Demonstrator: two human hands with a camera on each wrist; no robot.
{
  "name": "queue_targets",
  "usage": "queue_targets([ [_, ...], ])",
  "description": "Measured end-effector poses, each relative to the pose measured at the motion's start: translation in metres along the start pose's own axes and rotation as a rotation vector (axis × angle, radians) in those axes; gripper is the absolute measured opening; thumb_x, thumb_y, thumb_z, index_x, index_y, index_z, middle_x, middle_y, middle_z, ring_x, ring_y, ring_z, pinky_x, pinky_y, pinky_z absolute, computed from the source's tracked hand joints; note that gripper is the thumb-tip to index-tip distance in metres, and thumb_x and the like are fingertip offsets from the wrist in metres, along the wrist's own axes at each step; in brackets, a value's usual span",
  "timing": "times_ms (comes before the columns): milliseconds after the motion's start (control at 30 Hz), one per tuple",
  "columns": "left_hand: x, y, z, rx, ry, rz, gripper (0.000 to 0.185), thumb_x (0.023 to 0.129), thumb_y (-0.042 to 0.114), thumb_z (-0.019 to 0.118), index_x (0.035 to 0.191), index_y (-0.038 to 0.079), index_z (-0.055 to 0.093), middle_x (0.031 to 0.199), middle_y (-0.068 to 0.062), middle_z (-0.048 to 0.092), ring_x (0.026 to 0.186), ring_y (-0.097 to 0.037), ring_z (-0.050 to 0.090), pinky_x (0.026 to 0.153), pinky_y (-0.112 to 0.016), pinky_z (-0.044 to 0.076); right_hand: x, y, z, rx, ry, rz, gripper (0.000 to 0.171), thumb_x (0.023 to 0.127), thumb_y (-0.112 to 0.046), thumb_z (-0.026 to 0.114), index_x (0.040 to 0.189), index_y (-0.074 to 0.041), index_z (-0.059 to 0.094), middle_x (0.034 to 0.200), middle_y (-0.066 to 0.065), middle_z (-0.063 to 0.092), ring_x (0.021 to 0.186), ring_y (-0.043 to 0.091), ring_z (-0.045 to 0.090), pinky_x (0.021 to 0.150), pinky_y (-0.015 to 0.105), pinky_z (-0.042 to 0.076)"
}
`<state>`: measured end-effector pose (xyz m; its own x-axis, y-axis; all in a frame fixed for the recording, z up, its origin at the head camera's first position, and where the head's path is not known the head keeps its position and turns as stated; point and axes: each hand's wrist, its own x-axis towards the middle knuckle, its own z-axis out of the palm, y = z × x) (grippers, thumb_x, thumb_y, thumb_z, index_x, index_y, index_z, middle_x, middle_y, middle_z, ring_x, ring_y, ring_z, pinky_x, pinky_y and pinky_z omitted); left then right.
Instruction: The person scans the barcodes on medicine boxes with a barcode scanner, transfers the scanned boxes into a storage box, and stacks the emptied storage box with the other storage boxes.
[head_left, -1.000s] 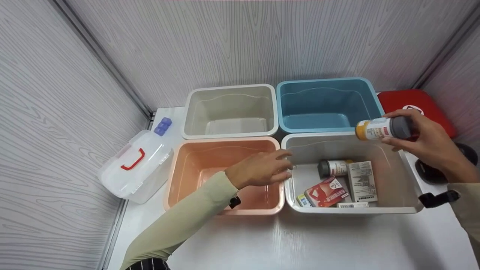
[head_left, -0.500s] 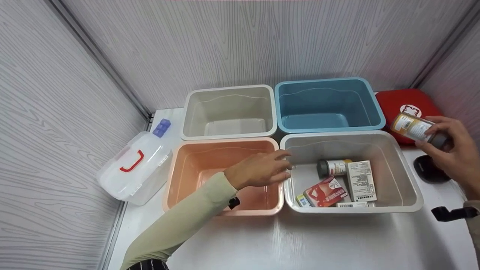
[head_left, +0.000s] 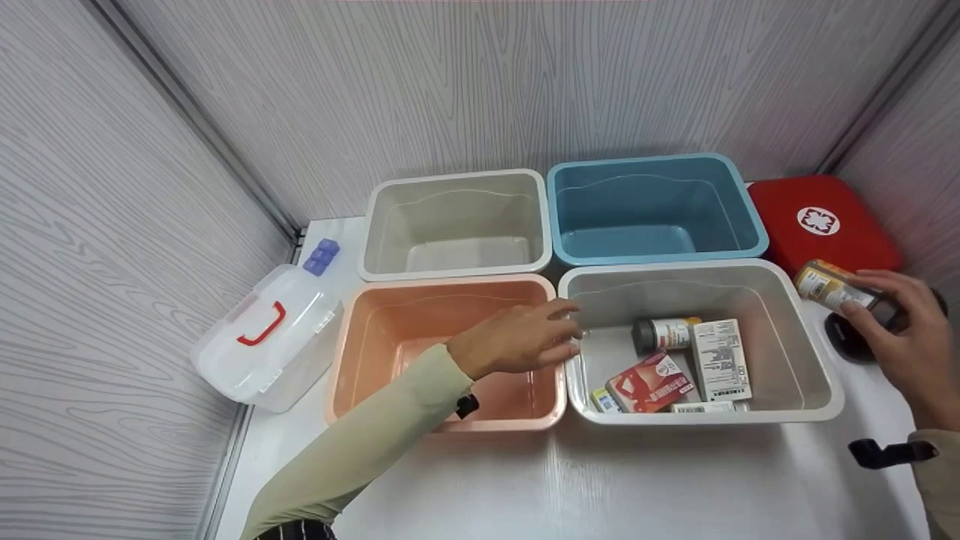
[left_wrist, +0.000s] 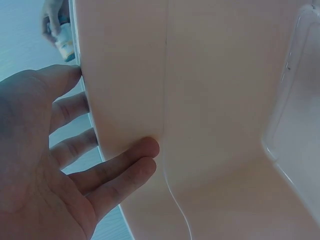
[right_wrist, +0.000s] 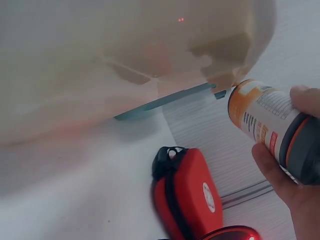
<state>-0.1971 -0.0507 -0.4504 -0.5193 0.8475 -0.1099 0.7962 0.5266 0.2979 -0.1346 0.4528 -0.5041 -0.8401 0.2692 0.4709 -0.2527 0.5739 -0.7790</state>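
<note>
My right hand (head_left: 916, 337) grips a pill bottle (head_left: 831, 289) with a dark cap and an orange and white label. The bottle lies tilted, beyond the right edge of the grey bin (head_left: 814, 352), in front of a red first-aid case (head_left: 829, 217). In the right wrist view, thumb and fingers hold the bottle (right_wrist: 265, 111) near its cap. My left hand (head_left: 521, 339) is at the side rim of the peach bin (head_left: 371, 322), fingers loose and holding nothing. Inside the grey bin are a second pill bottle (head_left: 671, 334), a red box (head_left: 652, 384) and a white box (head_left: 721, 360).
Behind stand a beige bin (head_left: 457, 206) and a blue bin (head_left: 630, 202). At left are a clear box (head_left: 262, 337) with a red handle and several small purple cubes (head_left: 321, 257). A black round object (head_left: 847, 337) sits partly hidden under my right hand.
My right hand has carried the pill bottle from above the grey bin's back right corner rightward, then lower beside the red case. My left hand has stayed in place.
</note>
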Motion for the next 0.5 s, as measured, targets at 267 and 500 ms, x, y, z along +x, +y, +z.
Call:
queue_targets([
  [267, 0.000, -0.001, 0.000, -0.031, -0.001, -0.025, 0.040, 0.115, 0.041, 0.049, 0.146, 0.021, 0.065, 0.171, -0.011, 0.044, 0.140, -0.032, 0.063, 0.118, -0.047, 0.052, -0.016, 0.014, 0.007, -0.049, 0.058, 0.082, 0.035, 0.089, 0.011, 0.076, 0.124, 0.008, 0.076, 0.140, -0.023, 0.054, 0.130, 0.000, 0.047, 0.095, 0.004, 0.041],
  [500, 0.001, 0.000, 0.001, -0.039, -0.021, -0.039, 0.041, 0.115, 0.042, 0.049, 0.147, 0.021, 0.064, 0.172, -0.009, 0.042, 0.139, -0.031, 0.064, 0.119, -0.046, 0.051, -0.033, 0.026, 0.015, -0.061, 0.113, 0.109, 0.033, 0.087, 0.010, 0.076, 0.120, 0.008, 0.077, 0.135, -0.027, 0.053, 0.127, -0.003, 0.047, 0.099, 0.010, 0.034],
])
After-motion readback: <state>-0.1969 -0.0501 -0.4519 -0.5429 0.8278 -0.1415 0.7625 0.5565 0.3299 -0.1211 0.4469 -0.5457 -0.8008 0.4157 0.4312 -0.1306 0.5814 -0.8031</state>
